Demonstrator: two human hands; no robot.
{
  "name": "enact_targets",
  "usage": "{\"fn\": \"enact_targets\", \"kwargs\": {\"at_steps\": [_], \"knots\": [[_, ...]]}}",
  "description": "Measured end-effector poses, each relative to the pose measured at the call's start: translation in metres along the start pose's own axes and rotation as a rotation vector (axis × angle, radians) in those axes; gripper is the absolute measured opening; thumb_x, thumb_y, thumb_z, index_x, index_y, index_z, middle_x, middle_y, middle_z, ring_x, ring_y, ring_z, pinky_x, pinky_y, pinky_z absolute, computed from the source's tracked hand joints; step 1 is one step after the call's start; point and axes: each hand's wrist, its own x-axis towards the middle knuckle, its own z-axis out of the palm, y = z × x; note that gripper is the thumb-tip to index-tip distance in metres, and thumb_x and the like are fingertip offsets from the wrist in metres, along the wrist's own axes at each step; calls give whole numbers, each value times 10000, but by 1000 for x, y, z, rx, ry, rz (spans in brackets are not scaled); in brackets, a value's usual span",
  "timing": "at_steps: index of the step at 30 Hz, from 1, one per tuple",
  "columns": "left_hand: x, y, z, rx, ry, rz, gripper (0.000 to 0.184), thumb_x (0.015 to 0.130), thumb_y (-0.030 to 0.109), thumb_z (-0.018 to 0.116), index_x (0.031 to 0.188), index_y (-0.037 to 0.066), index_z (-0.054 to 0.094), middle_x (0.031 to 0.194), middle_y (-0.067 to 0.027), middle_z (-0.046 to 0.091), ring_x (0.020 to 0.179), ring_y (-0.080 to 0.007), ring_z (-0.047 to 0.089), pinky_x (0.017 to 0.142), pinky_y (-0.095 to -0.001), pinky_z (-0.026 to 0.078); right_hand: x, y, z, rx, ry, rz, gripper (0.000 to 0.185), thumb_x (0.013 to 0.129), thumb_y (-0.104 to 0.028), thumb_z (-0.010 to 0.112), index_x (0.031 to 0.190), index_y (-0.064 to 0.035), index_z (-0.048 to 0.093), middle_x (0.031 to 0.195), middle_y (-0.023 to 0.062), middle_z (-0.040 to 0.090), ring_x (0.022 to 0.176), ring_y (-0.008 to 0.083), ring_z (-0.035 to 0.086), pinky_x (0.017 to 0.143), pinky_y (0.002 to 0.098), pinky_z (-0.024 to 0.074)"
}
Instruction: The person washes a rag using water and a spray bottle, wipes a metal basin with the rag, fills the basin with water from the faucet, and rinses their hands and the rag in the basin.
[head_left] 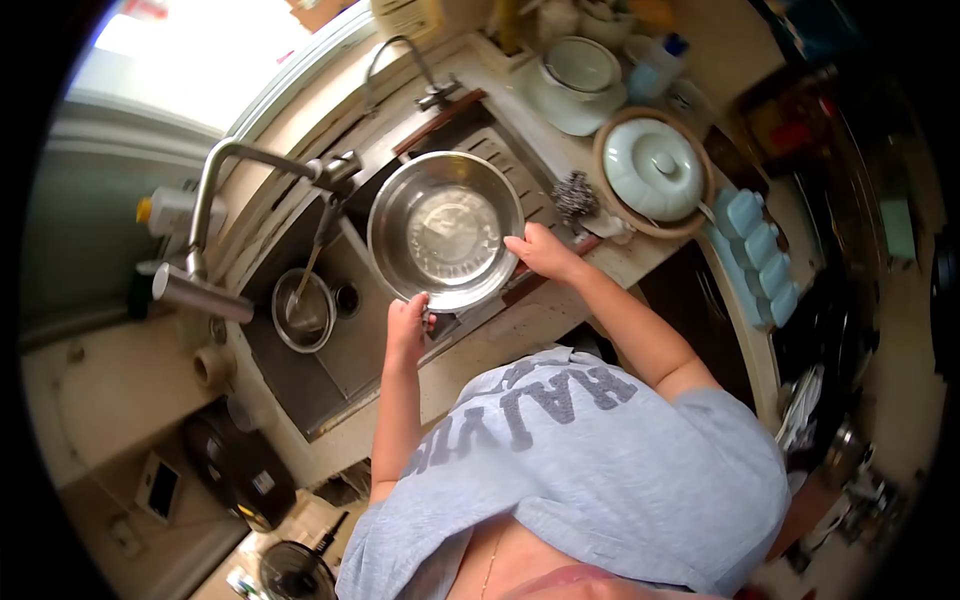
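A wide stainless steel basin (400,210) is held over the sink's right side, its inside facing me. My left hand (407,325) grips the basin's near rim at the lower left, thumb on top. On the right rim, my right hand (541,251) is closed with its thumb over the edge. The fingers beneath the basin are hidden. In the left bowl of the sink (330,375) sits a smaller metal bowl (303,312) with a long-handled utensil (312,262) leaning in it. A steel scourer (574,196) lies on the counter near my right hand.
A large faucet (205,215) arches over the left bowl; a thinner tap (400,55) stands behind the basin. On the right are a lidded pale-green pot (655,165), stacked dishes (580,80) and a light-blue tray (757,258). A dark appliance (235,460) stands at lower left.
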Motion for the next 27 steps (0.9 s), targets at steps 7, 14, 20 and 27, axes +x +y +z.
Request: {"fn": "enact_targets", "kwargs": {"at_steps": [7, 14, 20, 27], "knots": [[62, 28, 33, 138, -150, -23, 153, 766, 160, 542, 650, 65, 516, 547, -6, 494, 424, -100, 472, 383, -226, 359, 0, -12, -33, 193, 134, 50, 219, 815, -177, 462, 765, 20, 542, 635, 67, 576, 513, 112, 540, 455, 243, 420], [109, 53, 52, 279, -154, 37, 137, 779, 158, 524, 706, 43, 536, 580, -9, 503, 452, -105, 461, 407, -244, 358, 32, 5, -35, 315, 272, 125, 198, 858, -205, 428, 868, -24, 508, 704, 39, 582, 552, 111, 552, 495, 225, 428], [134, 65, 48, 350, -130, 123, 188, 808, 196, 514, 713, 36, 538, 568, -15, 503, 449, -108, 456, 405, -250, 355, 45, -2, -23, 374, 298, 78, 208, 862, -217, 428, 870, -27, 510, 716, 42, 581, 560, 120, 561, 494, 233, 434], [140, 74, 49, 375, -56, 208, 207, 816, 255, 544, 767, 55, 559, 567, -1, 512, 450, -94, 461, 420, -232, 380, 53, -7, -15, 339, 339, 110, 255, 865, -266, 440, 912, -28, 518, 756, 46, 588, 576, 126, 556, 515, 239, 441]]}}
